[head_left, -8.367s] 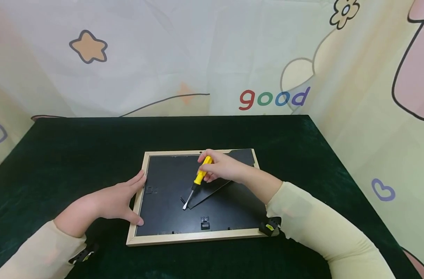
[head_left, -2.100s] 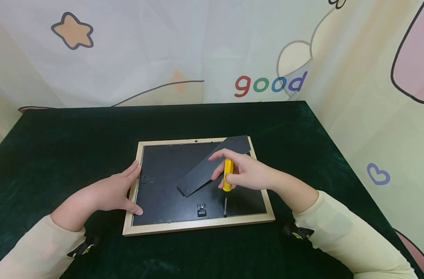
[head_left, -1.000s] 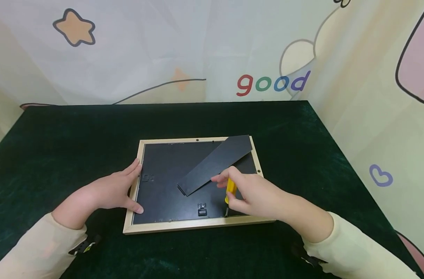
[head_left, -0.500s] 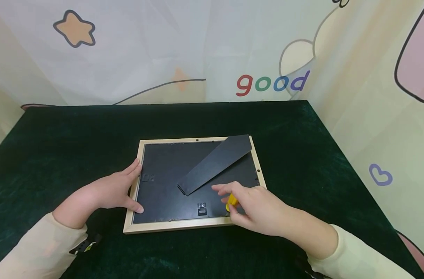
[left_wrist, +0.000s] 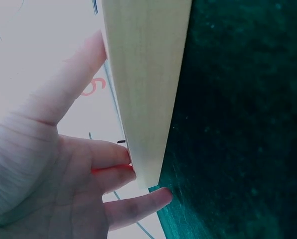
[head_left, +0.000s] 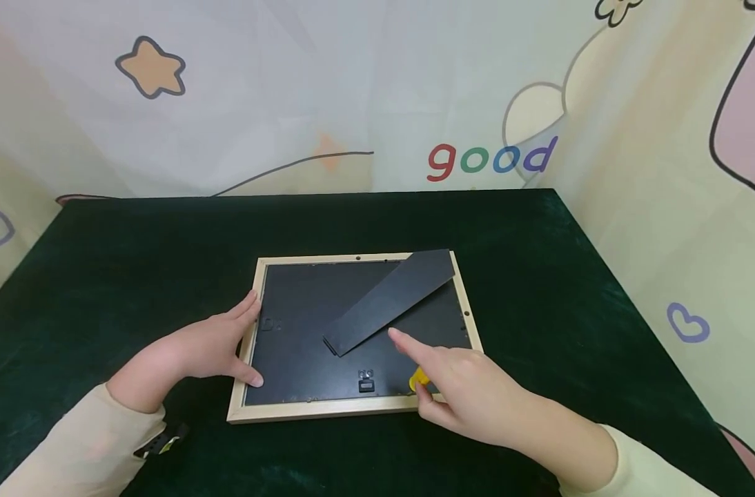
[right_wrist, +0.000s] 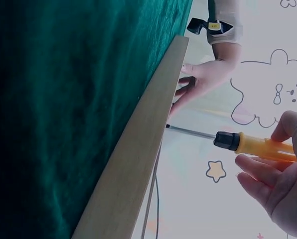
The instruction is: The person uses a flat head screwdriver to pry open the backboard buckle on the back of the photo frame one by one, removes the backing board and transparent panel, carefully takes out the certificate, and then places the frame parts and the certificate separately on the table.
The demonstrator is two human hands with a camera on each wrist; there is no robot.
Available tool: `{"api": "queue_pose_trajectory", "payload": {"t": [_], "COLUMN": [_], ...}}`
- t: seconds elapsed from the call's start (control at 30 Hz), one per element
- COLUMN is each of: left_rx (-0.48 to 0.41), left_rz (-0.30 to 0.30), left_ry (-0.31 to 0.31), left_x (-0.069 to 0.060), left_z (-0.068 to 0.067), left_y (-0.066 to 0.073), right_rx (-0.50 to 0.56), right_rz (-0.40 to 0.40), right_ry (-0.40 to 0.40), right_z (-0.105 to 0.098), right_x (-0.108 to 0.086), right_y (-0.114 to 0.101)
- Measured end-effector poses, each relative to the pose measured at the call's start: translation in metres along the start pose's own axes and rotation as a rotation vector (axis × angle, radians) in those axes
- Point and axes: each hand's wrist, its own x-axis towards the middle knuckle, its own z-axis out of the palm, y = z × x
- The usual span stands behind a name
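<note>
A picture frame lies face down, its pale wooden rim (head_left: 315, 410) around a black backing board (head_left: 297, 304). A black stand leg (head_left: 393, 298) slants across the board to the far right corner. My left hand (head_left: 206, 348) rests on the left rim, thumb over it and fingers along the outer side; the left wrist view shows these fingers (left_wrist: 111, 152) against the wood. My right hand (head_left: 477, 393) grips the yellow handle of a screwdriver (head_left: 417, 379), index finger extended. In the right wrist view the screwdriver (right_wrist: 258, 146) has its tip at the rim's inner edge.
A dark green cloth (head_left: 166, 241) covers the table. Small dark tabs sit along the inner rim, and a metal hanger (head_left: 366, 381) is fixed to the board near the front. A printed curtain (head_left: 278, 103) hangs behind the table.
The screwdriver has gone from the stand leg's lower end to the near rim, right of the hanger. My right hand has since sunk toward me, tilting the handle down. My left hand stays.
</note>
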Motion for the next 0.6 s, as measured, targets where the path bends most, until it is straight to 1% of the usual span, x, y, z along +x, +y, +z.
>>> {"api": "queue_pose_trajectory", "payload": {"t": [0.1,0.23,0.37,0.47,0.6], "left_rx": [-0.006,-0.009,-0.012,-0.019,-0.025], "left_rz": [0.005,-0.004,-0.017,-0.015,-0.007], "left_ry": [0.001,0.003,0.006,0.008,0.007], "left_x": [0.002,0.002,0.000,-0.001,-0.001], "left_z": [0.000,-0.001,-0.002,-0.001,-0.001], "left_y": [0.002,0.002,0.000,-0.001,0.000], "right_rx": [-0.009,0.001,0.027,0.095,0.227], "right_rz": [-0.046,-0.094,-0.105,-0.048,0.086], "right_ry": [0.031,0.055,0.062,0.014,-0.098], "right_z": [0.000,0.001,0.001,-0.001,-0.009], "right_x": [-0.003,-0.004,-0.001,0.002,0.008], "right_y": [-0.001,-0.003,-0.002,0.002,0.012]}}
